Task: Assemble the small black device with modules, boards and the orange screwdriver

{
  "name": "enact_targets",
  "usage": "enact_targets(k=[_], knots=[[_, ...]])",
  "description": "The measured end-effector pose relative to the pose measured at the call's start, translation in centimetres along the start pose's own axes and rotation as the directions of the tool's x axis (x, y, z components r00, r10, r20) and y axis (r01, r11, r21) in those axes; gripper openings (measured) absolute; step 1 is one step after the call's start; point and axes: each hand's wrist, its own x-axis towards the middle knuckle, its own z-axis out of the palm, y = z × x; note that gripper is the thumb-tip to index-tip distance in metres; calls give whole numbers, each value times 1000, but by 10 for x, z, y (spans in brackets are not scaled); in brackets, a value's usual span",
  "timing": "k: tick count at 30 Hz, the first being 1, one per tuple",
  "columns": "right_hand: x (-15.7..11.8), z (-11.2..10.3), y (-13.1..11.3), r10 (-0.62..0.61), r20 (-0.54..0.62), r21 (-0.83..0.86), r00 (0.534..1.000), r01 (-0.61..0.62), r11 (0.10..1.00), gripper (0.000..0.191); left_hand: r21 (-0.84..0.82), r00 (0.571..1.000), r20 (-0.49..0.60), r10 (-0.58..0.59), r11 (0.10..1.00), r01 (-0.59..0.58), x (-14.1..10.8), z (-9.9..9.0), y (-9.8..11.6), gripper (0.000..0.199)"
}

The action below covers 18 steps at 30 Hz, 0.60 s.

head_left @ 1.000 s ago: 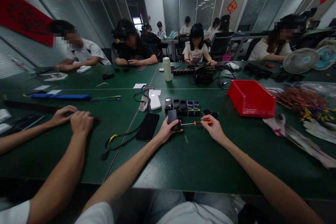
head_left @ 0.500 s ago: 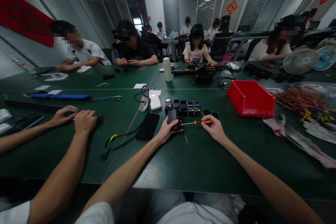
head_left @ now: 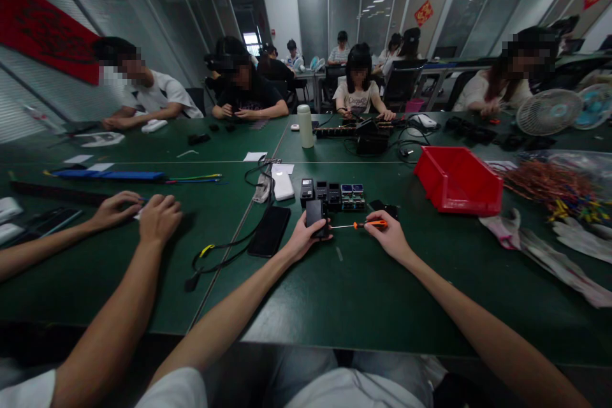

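One screwdriver [head_left: 380, 224], long axis running 9 to 3 o'clock, tip toward 9, at right edge of one black box [head_left: 314, 213]; contact too small to tell. Handle pinched by right hand [head_left: 392, 234], lying at hand's 10 o'clock. Box, long axis 12 to 6, grasped in left hand [head_left: 305, 236], thumb across front. Around box's 1 o'clock: three black cases [head_left: 320, 192], two bluish-topped units [head_left: 347, 196].

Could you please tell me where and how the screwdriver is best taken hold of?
Probably by its orange handle, from the right, where the right hand holds it: the thin metal shaft points left, toward the black device in the left hand.
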Motion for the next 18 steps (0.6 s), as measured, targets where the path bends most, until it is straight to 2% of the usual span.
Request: enact_targets(k=[12, 18], knots=[[-1, 0, 0, 64, -19, 26, 998, -64, 998, 26, 31, 999, -25, 32, 999, -31, 0, 2, 1, 49], [2, -1, 17, 161, -118, 87, 980, -152, 985, 33, 172, 985, -108, 133, 979, -114, 3, -4, 6, 58]])
